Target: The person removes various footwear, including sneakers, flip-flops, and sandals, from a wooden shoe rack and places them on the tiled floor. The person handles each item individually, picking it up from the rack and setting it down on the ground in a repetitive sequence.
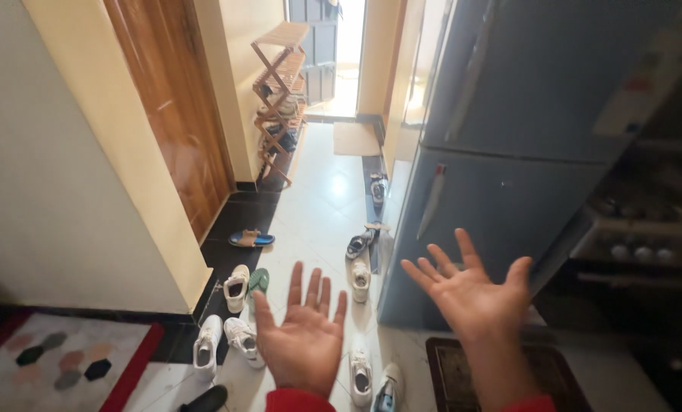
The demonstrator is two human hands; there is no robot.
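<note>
Holding: nothing; you have both hands raised over a hallway floor, palms turned up toward your own view.
Left hand (304,336): fingers spread wide and pointing away from you, empty, touching nothing, a red cuff showing at the wrist.
Right hand (474,294): also splayed wide and empty, held a little higher and further right, in front of the grey-blue refrigerator (524,152) but not touching it.
Nearest things: white sneakers (226,339) lie on the tile just below and left of your left hand; another white shoe (361,375) sits between your two forearms.
Other footwear: a blue sandal (251,239) lies near the wooden door (177,114); more shoes line the base of the refrigerator, likely pushed aside to keep the middle walkable.
Rack: a folding wooden shoe rack (281,91) stands against the left wall further along, with a few pairs on its shelves.
Floor edges: a red-bordered patterned mat (66,358) at lower left, a dark mat (463,378) under your right forearm.
</note>
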